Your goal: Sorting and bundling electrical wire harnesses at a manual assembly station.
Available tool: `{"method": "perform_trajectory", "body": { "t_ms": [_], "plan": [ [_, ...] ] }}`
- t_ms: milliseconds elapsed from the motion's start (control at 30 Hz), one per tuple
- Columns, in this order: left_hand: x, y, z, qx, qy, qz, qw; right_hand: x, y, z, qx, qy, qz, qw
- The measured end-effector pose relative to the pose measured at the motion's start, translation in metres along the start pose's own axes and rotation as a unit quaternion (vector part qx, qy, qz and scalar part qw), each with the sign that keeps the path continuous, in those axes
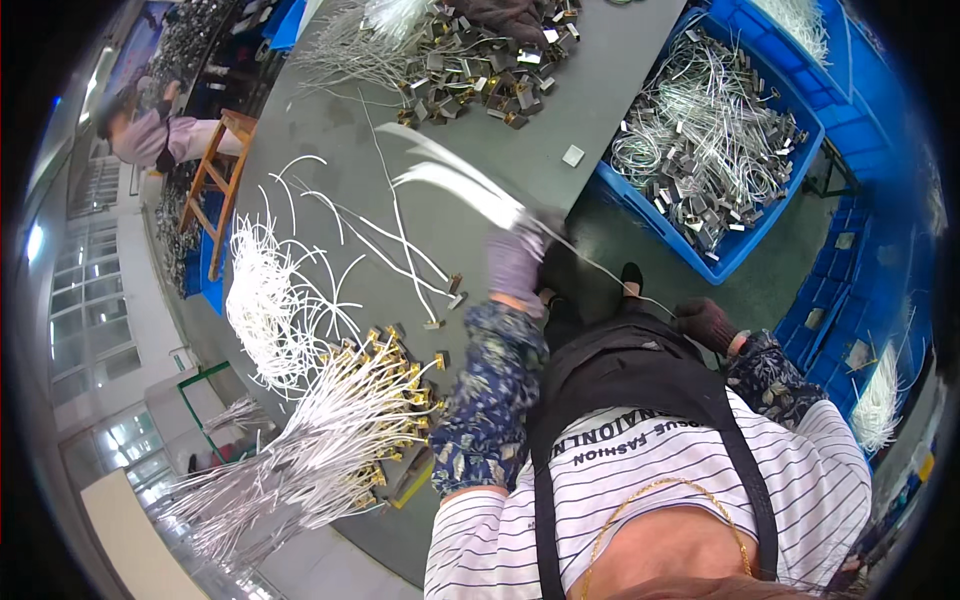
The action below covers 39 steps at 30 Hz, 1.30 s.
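Note:
My left hand [518, 262], in a greyish purple glove, is closed around a bundle of white tubes [455, 182] above the table's edge. The bundle's loose ends fan out to the left and look smeared by motion. From that bundle a thin pale wire [600, 268] runs across my lap to my right hand [707, 325], which wears a dark maroon glove. Its fingers are closed at the wire's end. Left of my left hand, a few white tubes with small metal end pieces [432, 323] lie on the grey table [470, 330].
Loose white tubes [265, 305] and white-sleeved wires with brass-coloured ends [330, 410] cover the near left. Metal-ended wires [470, 75] lie piled at the far end, beside a dark glove. A blue crate [715, 265] of wired parts stands right. A person [160, 140] sits at far left.

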<state>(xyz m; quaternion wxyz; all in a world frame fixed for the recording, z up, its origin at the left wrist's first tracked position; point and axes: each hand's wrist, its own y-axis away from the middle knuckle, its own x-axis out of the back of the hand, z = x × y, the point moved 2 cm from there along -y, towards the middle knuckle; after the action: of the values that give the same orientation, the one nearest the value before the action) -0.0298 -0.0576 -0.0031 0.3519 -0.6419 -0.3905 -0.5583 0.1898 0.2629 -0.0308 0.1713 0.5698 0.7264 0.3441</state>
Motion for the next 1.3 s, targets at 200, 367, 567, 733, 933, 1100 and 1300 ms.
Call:
{"method": "perform_trajectory", "body": {
  "t_ms": [200,367,567,733,933,1100,1300],
  "plan": [
    [0.027,0.008,-0.081,0.190,0.904,0.159,0.349,0.008,-0.021,-0.018,0.055,0.094,0.015,0.994],
    [0.065,0.020,-0.090,0.354,0.647,0.248,0.628,-0.039,-0.065,-0.129,0.170,0.009,-0.005,0.985],
    [0.029,0.028,-0.097,0.393,0.677,0.198,0.590,-0.100,-0.111,-0.257,0.329,0.170,-0.074,0.926],
    [0.016,0.043,-0.157,0.462,0.676,0.112,0.563,-0.059,-0.178,-0.352,0.421,0.352,0.268,0.792],
    [0.034,0.038,-0.110,0.387,0.751,0.135,0.517,-0.040,-0.226,-0.397,0.398,0.404,0.283,0.773],
    [0.052,-0.005,-0.044,0.343,0.869,0.133,0.331,-0.039,-0.168,-0.299,0.239,0.113,0.047,0.963],
    [0.027,-0.033,-0.012,0.304,0.878,0.118,0.349,-0.021,-0.055,-0.107,0.087,0.053,-0.064,0.993]
  ]
}}
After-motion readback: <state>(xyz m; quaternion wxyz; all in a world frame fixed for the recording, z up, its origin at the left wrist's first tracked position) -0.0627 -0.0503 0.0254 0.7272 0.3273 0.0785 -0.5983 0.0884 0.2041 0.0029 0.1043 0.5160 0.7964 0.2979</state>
